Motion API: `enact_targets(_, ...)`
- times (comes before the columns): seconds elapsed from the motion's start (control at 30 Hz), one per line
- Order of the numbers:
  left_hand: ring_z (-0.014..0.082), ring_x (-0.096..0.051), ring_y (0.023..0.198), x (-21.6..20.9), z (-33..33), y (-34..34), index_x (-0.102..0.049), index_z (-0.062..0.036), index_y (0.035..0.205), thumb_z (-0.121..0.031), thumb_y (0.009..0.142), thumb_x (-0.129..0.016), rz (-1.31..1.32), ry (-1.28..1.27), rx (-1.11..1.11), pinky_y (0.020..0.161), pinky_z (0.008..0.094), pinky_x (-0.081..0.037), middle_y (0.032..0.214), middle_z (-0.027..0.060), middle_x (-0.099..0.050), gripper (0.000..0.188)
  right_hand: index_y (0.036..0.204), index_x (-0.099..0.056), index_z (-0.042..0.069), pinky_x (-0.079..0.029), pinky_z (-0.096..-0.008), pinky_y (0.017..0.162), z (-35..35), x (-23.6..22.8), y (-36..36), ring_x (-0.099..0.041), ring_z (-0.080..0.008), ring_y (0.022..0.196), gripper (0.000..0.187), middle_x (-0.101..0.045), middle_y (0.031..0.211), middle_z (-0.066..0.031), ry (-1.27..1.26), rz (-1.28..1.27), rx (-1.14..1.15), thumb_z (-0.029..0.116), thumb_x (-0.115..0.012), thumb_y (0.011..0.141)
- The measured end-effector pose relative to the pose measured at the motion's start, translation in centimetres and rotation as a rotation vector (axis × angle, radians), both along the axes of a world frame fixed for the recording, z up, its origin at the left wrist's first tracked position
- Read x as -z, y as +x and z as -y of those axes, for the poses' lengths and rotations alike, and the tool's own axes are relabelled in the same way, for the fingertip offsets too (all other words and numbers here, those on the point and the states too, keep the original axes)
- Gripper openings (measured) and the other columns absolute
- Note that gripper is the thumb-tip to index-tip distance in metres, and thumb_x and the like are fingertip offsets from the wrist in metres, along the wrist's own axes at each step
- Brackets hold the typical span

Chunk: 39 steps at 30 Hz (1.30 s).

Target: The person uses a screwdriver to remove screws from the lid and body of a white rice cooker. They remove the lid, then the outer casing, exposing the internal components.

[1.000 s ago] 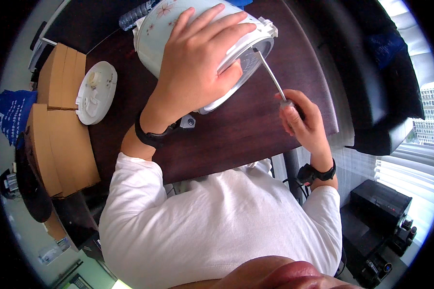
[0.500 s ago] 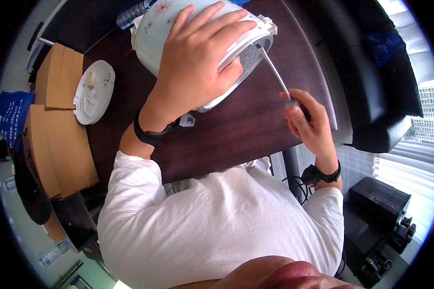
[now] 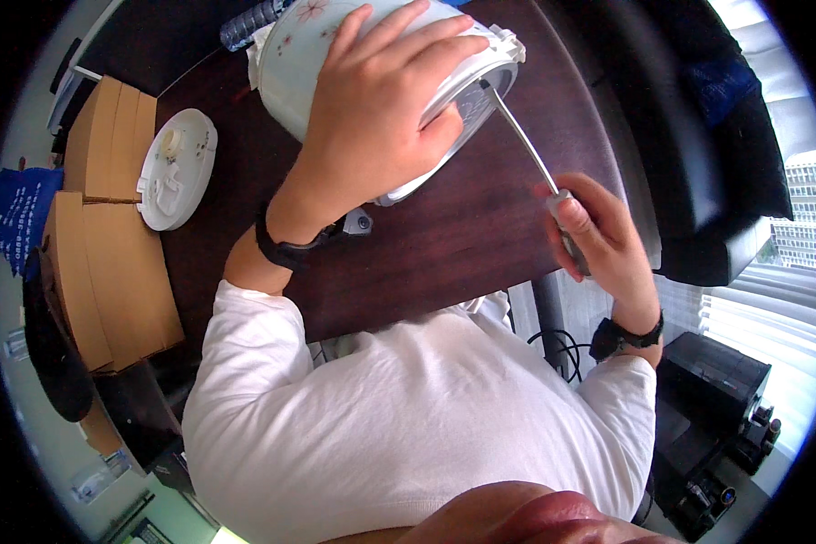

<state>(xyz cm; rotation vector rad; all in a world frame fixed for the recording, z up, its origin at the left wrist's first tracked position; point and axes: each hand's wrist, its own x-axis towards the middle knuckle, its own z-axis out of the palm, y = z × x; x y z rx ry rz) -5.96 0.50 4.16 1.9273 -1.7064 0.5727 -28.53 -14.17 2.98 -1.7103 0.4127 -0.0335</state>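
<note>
A white rice cooker (image 3: 286,68) with a pink flower pattern lies tipped on its side on the dark wooden table, its round grey underside facing right and toward me. My left hand (image 3: 376,109) holds it, fingers spread over the body and thumb bent at the rim of the underside. In my right hand (image 3: 598,227) is a screwdriver (image 3: 528,140) with a pale handle. Its shaft slants up and left, and the tip is at the rim of the underside. Whether the tip sits on a screw is too small to tell.
A white oval cover (image 3: 190,172) with small fittings leans by a cardboard box (image 3: 122,263) on the left. A small grey part (image 3: 359,223) lies beside my left wrist. Behind the cooker is a dark ribbed bottle (image 3: 245,27). A black chair (image 3: 698,181) stands beyond the table's right edge.
My right hand has moved slightly down and to the right, and its grip shows more of the screwdriver handle. The tip stays at the cooker's rim. My left hand and the cooker have barely shifted.
</note>
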Motion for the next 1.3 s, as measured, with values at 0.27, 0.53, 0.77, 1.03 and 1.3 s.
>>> enact_targets(0.27, 0.0315, -0.051, 0.128, 0.4, 0.0, -0.2, -0.064, -0.0126, 0.122, -0.012, 0.076, -0.064, 0.025, -0.029, -0.013, 0.111, 0.0503, -0.029, 0.131, 0.0082, -0.062, 0.046, 0.114, -0.065, -0.001, -0.039, -0.0189, 0.042, 2.4, -2.2, -0.1, -0.054, -0.0095, 0.047, 0.042, -0.063, 0.073, -0.0074, -0.082, -0.147, 0.029, 0.037, -0.062, 0.097)
enact_targets(0.53, 0.0321, -0.051, 0.128, 0.6, -0.1, 0.0, -0.064, -0.0138, 0.123, -0.013, 0.076, -0.064, 0.003, -0.067, -0.001, 0.111, 0.0526, -0.028, 0.131, 0.0077, -0.062, 0.047, 0.124, -0.055, -0.005, -0.04, -0.0207, 0.044, 1.7, -2.9, -1.1, -0.056, -0.0067, 0.056, 0.035, -0.059, 0.077, -0.0049, -0.109, -0.054, -0.108, 0.02, -0.057, 0.1)
enact_targets(0.77, 0.0322, -0.05, 0.129, 1.0, -0.3, -0.1, -0.064, -0.0136, 0.122, -0.013, 0.076, -0.064, -0.005, -0.073, -0.01, 0.111, 0.0531, -0.028, 0.132, 0.0071, -0.061, 0.047, 0.13, -0.054, 0.0, -0.04, -0.0183, 0.046, -0.3, -0.6, -1.0, -0.054, -0.0092, 0.054, 0.04, -0.062, 0.086, -0.0093, -0.132, 0.016, -0.022, 0.028, -0.056, 0.101)
enact_targets(1.03, 0.0343, -0.049, 0.13, 1.0, -0.3, -0.5, -0.062, -0.0114, 0.125, -0.011, 0.074, -0.063, -0.034, -0.093, -0.016, 0.111, 0.0542, -0.026, 0.134, 0.0077, -0.06, 0.051, 0.124, -0.057, -0.002, -0.046, -0.0238, 0.051, 0.0, 0.3, -0.5, -0.06, -0.0147, 0.064, 0.035, -0.065, 0.091, -0.0087, -0.715, 0.272, -0.011, 0.01, -0.065, 0.092)
enact_targets(1.3, 0.0338, -0.048, 0.13, 1.1, -0.3, -0.5, -0.062, -0.0114, 0.124, -0.01, 0.074, -0.063, -0.039, -0.101, -0.021, 0.111, 0.054, -0.027, 0.134, 0.0072, -0.059, 0.05, 0.111, -0.066, 0.007, -0.054, -0.0273, 0.059, 3.3, -1.4, 0.1, -0.065, -0.0162, 0.074, 0.037, -0.069, 0.098, -0.0066, -1.812, 0.426, -0.055, 0.009, -0.075, 0.076)
